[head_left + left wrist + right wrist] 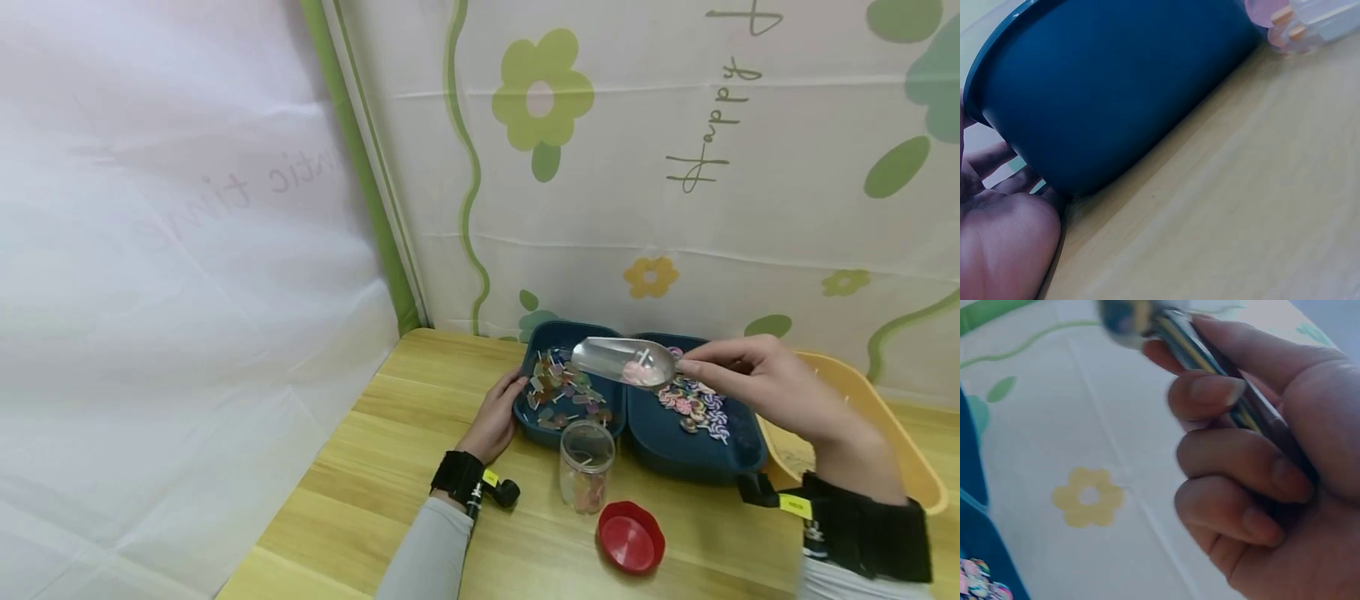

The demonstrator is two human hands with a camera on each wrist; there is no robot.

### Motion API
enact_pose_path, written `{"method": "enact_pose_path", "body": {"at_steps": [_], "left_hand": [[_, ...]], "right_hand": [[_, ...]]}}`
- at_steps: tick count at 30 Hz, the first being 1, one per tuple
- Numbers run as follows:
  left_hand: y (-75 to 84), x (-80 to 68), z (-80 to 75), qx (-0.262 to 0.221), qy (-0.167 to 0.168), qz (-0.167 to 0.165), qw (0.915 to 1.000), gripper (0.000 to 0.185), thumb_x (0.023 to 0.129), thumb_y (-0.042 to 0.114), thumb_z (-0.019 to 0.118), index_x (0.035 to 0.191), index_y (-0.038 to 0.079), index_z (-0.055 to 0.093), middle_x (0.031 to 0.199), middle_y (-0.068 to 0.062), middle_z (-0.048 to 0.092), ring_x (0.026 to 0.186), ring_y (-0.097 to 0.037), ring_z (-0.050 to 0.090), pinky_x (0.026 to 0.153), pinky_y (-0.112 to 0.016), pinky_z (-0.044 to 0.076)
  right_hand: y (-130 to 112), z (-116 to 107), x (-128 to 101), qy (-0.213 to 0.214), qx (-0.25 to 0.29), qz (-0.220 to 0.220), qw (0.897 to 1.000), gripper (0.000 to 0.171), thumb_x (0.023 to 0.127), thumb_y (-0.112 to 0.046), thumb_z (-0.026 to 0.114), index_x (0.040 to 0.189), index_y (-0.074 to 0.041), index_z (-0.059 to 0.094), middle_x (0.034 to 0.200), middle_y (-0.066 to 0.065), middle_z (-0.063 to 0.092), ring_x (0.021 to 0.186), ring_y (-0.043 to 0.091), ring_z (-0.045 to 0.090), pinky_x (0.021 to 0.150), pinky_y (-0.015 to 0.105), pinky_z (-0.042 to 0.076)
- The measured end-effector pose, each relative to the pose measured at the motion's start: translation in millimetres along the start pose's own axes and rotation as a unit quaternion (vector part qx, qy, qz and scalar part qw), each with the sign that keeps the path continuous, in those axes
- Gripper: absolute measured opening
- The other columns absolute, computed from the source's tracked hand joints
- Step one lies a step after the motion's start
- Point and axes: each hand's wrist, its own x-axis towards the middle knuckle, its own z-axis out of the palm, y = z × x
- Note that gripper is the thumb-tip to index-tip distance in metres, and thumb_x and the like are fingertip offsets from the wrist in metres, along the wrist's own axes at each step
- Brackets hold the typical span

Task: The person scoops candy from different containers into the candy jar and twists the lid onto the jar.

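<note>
My right hand (780,383) grips the handle of a metal scoop (600,358), fingers curled around it. A few pinkish pieces (639,371) lie in the scoop, which hangs over the blue containers. My left hand (495,417) rests against the outer side of the left blue container (528,417), touching its rim and wall. Small translucent popsicle-shaped pieces (558,383) lie in that container. Swirl lollipop pieces (697,404) fill part of the right blue container (660,454). A lidless clear jar (588,467) in front holds some pastel pieces.
A red lid (632,537) lies on the wooden table (352,467) near the jar. A yellow container (911,458) stands at the right, partly behind my right arm. The patterned cloth (570,217) hangs close behind the containers.
</note>
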Motion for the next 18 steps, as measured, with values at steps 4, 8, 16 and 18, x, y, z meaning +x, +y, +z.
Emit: {"method": "enact_pose_path", "body": {"at_steps": [4, 8, 16, 18], "left_hand": [[-0.3, 0.4, -0.8, 0.002, -0.002, -0.001, 1.0000, 0.052, 0.112, 0.025, 0.043, 0.159, 0.003, 0.033, 0.163, -0.020, 0.030, 0.149, -0.030, 0.033, 0.121, -0.045, 0.029], [-0.7, 0.9, -1.5, 0.005, -0.003, 0.000, 1.0000, 0.052, 0.112, 0.025, 0.043, 0.158, 0.003, 0.033, 0.163, -0.019, 0.031, 0.149, -0.030, 0.032, 0.121, -0.046, 0.029], [-0.7, 1.1, -2.0, 0.006, -0.002, -0.004, 1.0000, 0.052, 0.112, 0.026, 0.044, 0.159, 0.005, 0.033, 0.163, -0.018, 0.030, 0.149, -0.029, 0.033, 0.121, -0.045, 0.030], [-0.6, 1.5, -2.2, 0.005, -0.004, -0.003, 1.0000, 0.052, 0.112, 0.026, 0.044, 0.159, 0.006, 0.033, 0.163, -0.018, 0.030, 0.149, -0.030, 0.033, 0.121, -0.045, 0.030]], "right_hand": [[-2.9, -11.3, -11.3, -0.020, -0.048, 0.029, 0.998, 0.020, 0.100, -0.010, 0.066, 0.110, -0.020, 0.081, 0.087, -0.004, 0.070, 0.068, 0.016, 0.054, 0.056, 0.029, 0.042], [-7.3, -16.1, -19.4, -0.042, -0.095, 0.056, 0.993, 0.018, 0.098, -0.016, 0.071, 0.105, -0.028, 0.082, 0.085, -0.011, 0.070, 0.065, 0.013, 0.052, 0.055, 0.027, 0.039], [-12.5, -16.6, -24.3, -0.105, -0.097, 0.051, 0.988, 0.018, 0.096, -0.018, 0.074, 0.095, -0.034, 0.082, 0.077, -0.013, 0.065, 0.065, 0.011, 0.049, 0.051, 0.027, 0.037], [-12.2, -16.7, -24.6, -0.110, -0.095, 0.052, 0.988, 0.018, 0.096, -0.018, 0.074, 0.093, -0.034, 0.082, 0.077, -0.012, 0.064, 0.065, 0.011, 0.049, 0.050, 0.026, 0.037]]}}
